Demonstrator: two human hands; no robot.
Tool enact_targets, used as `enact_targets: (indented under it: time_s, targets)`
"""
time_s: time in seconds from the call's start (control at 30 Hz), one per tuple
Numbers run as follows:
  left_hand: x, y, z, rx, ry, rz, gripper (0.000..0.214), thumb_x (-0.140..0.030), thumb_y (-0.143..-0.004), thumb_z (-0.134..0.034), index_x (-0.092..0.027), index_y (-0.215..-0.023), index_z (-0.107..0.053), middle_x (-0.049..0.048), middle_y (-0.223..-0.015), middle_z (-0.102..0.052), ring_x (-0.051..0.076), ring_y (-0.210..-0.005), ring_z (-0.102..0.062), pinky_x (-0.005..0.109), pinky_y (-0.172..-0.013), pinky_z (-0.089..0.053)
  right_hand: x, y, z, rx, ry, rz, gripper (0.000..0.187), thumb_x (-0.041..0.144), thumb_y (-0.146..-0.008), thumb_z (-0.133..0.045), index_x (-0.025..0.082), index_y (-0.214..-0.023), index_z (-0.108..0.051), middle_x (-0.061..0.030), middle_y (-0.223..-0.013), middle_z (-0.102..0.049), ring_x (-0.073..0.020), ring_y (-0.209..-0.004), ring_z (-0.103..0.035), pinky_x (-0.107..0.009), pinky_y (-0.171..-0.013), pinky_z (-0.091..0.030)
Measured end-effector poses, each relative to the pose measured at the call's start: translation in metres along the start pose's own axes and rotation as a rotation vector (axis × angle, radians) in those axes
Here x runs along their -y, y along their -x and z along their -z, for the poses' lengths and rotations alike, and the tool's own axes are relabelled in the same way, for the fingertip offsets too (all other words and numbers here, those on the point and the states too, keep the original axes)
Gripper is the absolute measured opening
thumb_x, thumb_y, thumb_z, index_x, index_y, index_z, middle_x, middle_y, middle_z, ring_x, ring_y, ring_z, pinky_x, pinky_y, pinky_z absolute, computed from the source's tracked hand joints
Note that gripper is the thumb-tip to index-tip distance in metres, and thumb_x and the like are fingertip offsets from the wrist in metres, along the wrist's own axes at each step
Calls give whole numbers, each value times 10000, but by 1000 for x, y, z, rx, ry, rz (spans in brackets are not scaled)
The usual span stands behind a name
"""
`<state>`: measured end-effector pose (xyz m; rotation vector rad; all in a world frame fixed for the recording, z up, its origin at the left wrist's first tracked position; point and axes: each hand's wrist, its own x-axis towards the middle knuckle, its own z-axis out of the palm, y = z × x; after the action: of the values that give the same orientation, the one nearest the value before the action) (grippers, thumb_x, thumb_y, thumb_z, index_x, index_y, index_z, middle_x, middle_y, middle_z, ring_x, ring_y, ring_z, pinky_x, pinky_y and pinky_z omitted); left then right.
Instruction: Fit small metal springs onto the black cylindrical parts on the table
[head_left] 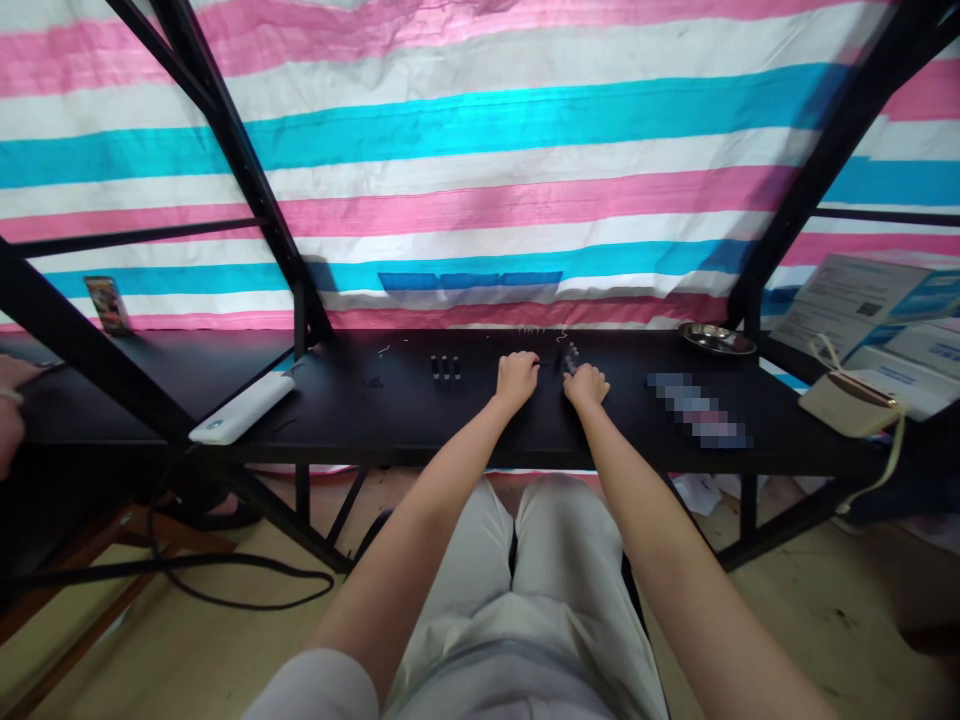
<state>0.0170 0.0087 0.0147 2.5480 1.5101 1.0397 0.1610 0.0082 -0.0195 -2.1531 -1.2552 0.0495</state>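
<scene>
Now, left hand: the left hand [517,378] rests knuckles-up on the black table [360,420]; its fingers are curled under, so I cannot tell whether they hold anything.
Right hand: the right hand [586,385] lies just beside it, fingers bent toward a cluster of small dark upright pieces [571,356]; whether they grip or only touch cannot be told.
Pieces: they are at the table's far middle, just beyond the right fingertips.
Nearby: three short black cylinders [445,367] stand in a row left of the left hand; a white slab-shaped power bank [244,408] lies further left; a round metal dish [716,340] sits at the right rear.
Edge: another person's hand [9,405] shows at the left margin, well apart.
Risk: the pieces are small, close-set and dark on a dark top; a brushing knuckle would probably topple them, and they could roll off unseen.
Writing: pale printed cardboard boxes [862,300] on the right carry text too small to read; no brand is legible.
</scene>
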Motion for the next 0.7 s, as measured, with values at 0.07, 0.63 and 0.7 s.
enact_targets:
  time_s: [0.07,0.63,0.7]
  targets:
    - [9,6,10,-38,29,-13,163,-206,-818,-512,-181,-928,-630,59,-933,-649,198,-895,-561,331,-820,-375,1,1,0,-3,12,3,277,270,-772,-544,113,-997,-584,-201,-1069,-573,-311,-1026,-504,-436,-835,-352]
    - [33,45,19,-267,265,233,137,-229,-754,-598,-171,-862,-660,18,-820,-677,114,-656,-557,265,-712,-436,6,3,4,53,121,-32,342,286,-822,-484,61,-1069,-554,-198,-1104,-560,-288,-1050,-491,-391,-855,-338]
    - [32,46,20,-261,264,219,134,-226,-755,-598,-172,-858,-662,21,-818,-677,117,-655,-559,268,-710,-437,6,3,4,56,117,-25,350,286,-824,-481,55,-1080,-546,-207,-1108,-553,-291,-1058,-488,-391,-855,-337]
